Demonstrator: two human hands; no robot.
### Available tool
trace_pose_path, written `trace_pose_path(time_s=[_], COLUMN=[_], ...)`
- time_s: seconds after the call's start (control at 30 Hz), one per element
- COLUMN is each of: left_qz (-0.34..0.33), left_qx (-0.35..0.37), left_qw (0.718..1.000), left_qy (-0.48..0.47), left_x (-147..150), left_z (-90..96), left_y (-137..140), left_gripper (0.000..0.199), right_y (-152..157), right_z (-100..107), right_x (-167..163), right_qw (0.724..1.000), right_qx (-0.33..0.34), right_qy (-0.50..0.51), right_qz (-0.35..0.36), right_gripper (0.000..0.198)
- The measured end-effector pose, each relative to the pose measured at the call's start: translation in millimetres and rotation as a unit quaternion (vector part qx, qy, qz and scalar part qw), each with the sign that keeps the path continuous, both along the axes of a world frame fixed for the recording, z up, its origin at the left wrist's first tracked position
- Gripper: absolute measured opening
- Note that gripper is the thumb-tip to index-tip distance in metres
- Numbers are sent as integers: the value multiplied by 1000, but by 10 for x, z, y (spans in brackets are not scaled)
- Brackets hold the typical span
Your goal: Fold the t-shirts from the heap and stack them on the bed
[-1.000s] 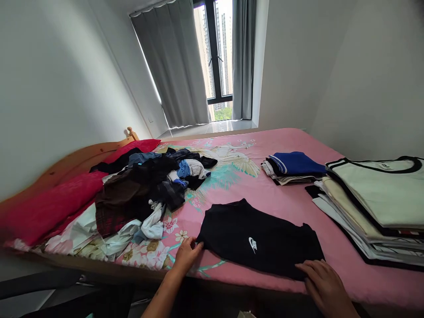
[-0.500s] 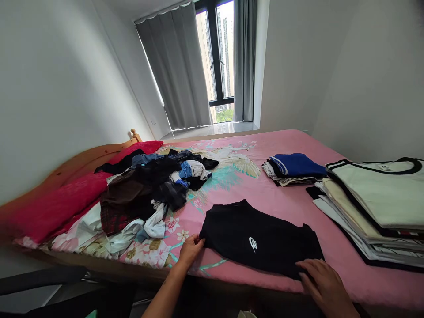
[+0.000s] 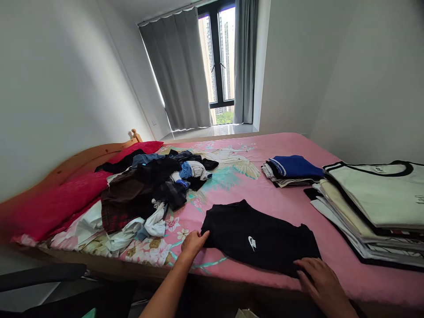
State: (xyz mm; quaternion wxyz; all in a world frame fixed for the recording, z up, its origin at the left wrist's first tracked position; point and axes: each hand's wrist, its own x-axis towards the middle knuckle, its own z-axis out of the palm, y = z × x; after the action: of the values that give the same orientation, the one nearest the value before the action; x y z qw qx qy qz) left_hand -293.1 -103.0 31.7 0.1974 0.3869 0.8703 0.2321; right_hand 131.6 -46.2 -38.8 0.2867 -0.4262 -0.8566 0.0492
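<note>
Black shorts (image 3: 245,236) with a white Nike logo lie folded in half near the front edge of the bed. My left hand (image 3: 194,243) pinches their left end between thumb and fingers. At the near right corner, my right hand (image 3: 319,276) is closed on the edge, fingers over the cloth and thumb close to the rim. The cloth lies mostly flat on the pink floral bedsheet (image 3: 278,203).
On the left is a jumbled heap of clothes (image 3: 142,190) beside red pillows (image 3: 66,207). A folded pile topped with blue cloth (image 3: 294,167) lies at the right, and a taller stack of folded shirts (image 3: 377,194) stands nearer. A wooden headboard (image 3: 96,157) borders the bed's left side.
My left thumb and fingers have come a little further over the left end of the shorts. My right hand stays at the near right corner, and the view has shifted slightly.
</note>
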Motion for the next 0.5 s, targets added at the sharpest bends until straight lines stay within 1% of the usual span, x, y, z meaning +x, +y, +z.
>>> trace_pose_path(time_s=[0.13, 0.3, 0.4, 0.5], left_qz=[-30, -63, -73, -66], left_qx=[36, 63, 77, 91], left_qw=[996, 978, 965, 957], left_qy=[-79, -190, -241, -268], left_x=[-25, -99, -132, -151], left_z=[-62, -71, -49, -30], left_y=[-71, -122, -116, -116], left_gripper=[34, 34, 31, 26], right_y=[14, 48, 46, 38], right_z=[15, 4, 21, 78], right_x=[-14, -7, 8, 28], right_qw=[1000, 1000, 1000, 999], right_qx=[5, -19, -30, -36], right_qy=[7, 9, 4, -10], right_qz=[-10, -17, -7, 15], right_gripper=[24, 23, 22, 25])
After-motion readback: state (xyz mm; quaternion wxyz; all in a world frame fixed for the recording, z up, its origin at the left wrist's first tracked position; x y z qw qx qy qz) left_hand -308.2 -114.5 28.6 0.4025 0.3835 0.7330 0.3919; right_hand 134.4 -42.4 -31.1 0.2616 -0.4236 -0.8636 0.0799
